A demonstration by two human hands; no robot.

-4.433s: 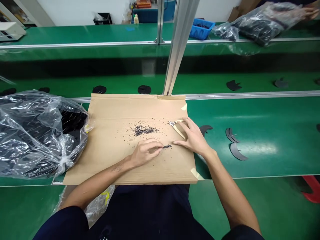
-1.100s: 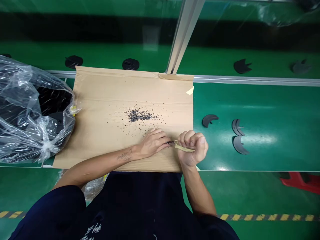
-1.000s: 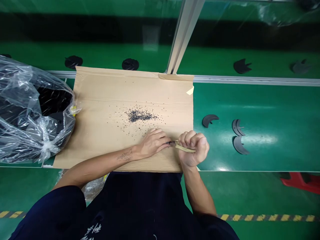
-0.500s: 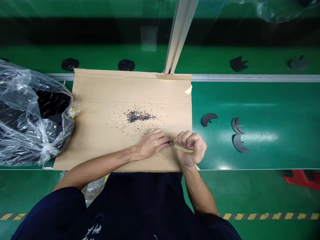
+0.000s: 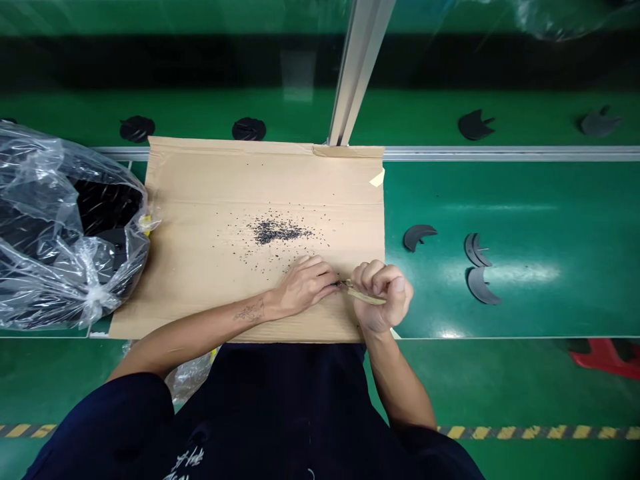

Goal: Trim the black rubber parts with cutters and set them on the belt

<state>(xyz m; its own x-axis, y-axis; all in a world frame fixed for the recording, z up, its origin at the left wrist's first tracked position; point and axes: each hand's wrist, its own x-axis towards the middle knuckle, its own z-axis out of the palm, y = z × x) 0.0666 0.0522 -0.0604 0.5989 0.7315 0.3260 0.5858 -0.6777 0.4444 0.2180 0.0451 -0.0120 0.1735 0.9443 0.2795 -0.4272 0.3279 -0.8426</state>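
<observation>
My right hand [image 5: 381, 293] is closed around a small pair of nippers [image 5: 367, 297] with yellowish handles, held over the right part of the cardboard sheet [image 5: 185, 267]. Their metal jaws point left, at the fingertips of my left hand [image 5: 309, 283]. Those fingertips are pinched together at the jaws on a small dark piece, mostly hidden, whose kind I cannot make out. Just beyond my left hand lies a scattered pile of tiny black bits [image 5: 277, 231] on the cardboard.
A clear plastic bag [image 5: 95, 293] of black parts stands at the left. Several curved dark grey parts [image 5: 483, 287] lie on the green table at the right. Behind a metal rail [image 5: 500, 155] and an upright post [image 5: 357, 73], dark parts [image 5: 249, 129] rest on a green surface.
Both hands and the nippers keep almost the same pose. The dark parts behind the rail have shifted slightly to the left on the near-left side; the view has moved a little.
</observation>
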